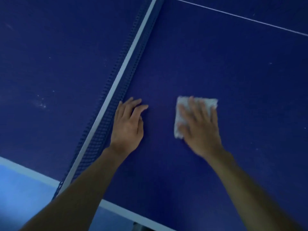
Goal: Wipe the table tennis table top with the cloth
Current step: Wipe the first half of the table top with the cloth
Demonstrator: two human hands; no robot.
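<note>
Your right hand (pixel 200 125) presses flat, fingers straight, on the fuzzy white square cloth (pixel 195 105); your left hand (pixel 128 124) rests open on the smooth blue table (pixel 233 72) by the net (pixel 115 90)

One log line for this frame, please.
phase: wiping | right hand: flat on cloth | left hand: resting on table top by net

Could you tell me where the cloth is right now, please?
In the head view, the cloth lies on the table right of the net, pressed under the right hand.
</note>
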